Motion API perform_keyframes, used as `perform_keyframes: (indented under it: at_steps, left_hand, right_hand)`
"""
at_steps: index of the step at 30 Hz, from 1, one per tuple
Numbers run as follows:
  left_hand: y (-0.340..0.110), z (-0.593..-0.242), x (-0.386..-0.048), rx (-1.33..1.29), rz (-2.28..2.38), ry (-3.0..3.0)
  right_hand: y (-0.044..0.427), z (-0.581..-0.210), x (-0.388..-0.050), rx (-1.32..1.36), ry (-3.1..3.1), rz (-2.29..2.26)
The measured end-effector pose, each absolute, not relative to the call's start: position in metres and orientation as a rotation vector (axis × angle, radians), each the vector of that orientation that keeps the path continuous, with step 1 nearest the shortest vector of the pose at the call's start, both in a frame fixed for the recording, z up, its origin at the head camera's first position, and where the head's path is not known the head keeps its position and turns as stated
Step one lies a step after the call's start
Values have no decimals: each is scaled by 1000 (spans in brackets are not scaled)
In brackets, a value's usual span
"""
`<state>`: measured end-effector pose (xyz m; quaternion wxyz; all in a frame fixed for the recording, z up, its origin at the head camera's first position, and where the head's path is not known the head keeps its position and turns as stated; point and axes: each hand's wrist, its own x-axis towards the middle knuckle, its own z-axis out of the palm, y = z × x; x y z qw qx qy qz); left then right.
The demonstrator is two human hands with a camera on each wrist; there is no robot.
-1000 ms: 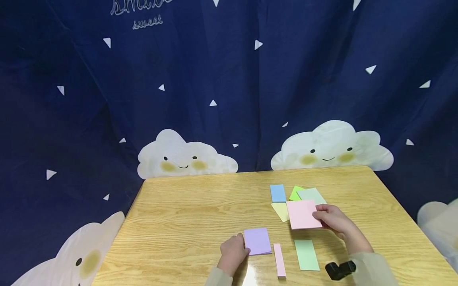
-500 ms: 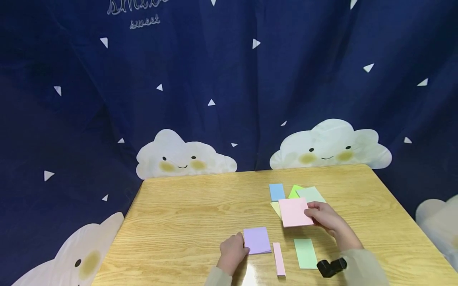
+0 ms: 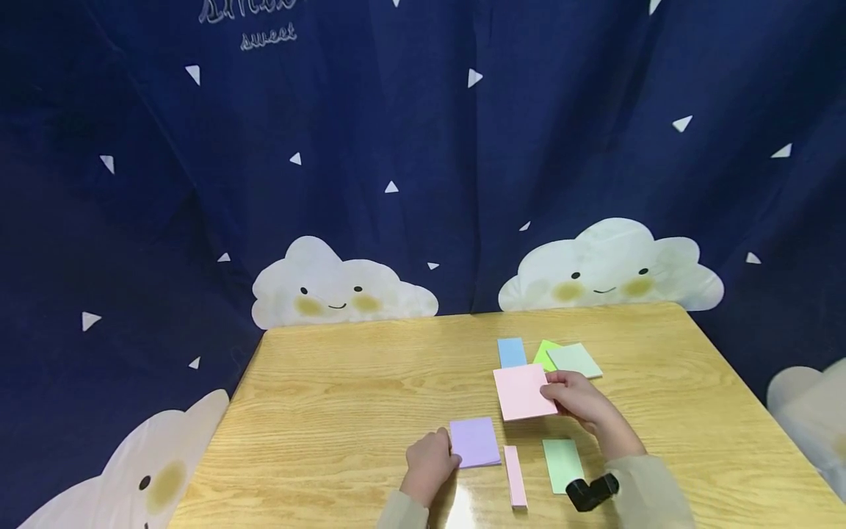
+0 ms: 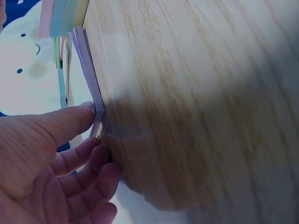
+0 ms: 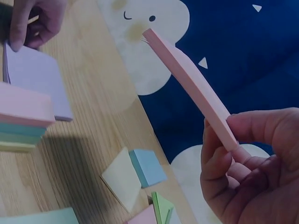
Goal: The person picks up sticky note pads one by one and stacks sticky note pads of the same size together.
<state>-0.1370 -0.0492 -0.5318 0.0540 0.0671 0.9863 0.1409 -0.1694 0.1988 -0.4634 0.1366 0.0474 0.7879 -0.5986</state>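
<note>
My left hand [image 3: 428, 463] pinches the left edge of a square purple sticky note pad [image 3: 475, 443] lying on the table. In the left wrist view the thumb presses on top and a finger lies at the pad's edge [image 4: 88, 70]. My right hand [image 3: 581, 404] holds a square pink sticky note pad [image 3: 522, 393] by its right edge, raised above the table. The right wrist view shows the pink pad's thickness [image 5: 191, 88], gripped between thumb and fingers. A pale yellow pad [image 5: 124, 182], hidden behind the pink one in the head view, lies beside a blue pad [image 3: 512, 353].
A narrow stack [image 3: 515, 477], pink on top with blue, green and yellow layers below, stands right of the purple pad. A green pad [image 3: 560, 463] lies farther right. Toward the back are a lime green pad [image 3: 545, 355] and a pale green one [image 3: 575, 360] on the wooden table [image 3: 344, 411].
My right hand has carried the pink pad leftward, covering the yellow pad in the head view and moving nearer the purple one. The left hand stays at the purple pad's edge.
</note>
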Motion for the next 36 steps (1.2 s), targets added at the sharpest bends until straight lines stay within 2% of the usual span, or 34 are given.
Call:
perform_keyframes:
  at_steps: [27, 36]
  left_hand:
    - [-50, -535, -136, 208, 454, 3016]
    - [-50, -535, -136, 198, 448, 3011]
  right_hand:
    - [153, -492, -163, 173, 2245, -1729]
    - [142, -503, -160, 107, 2218, -1735]
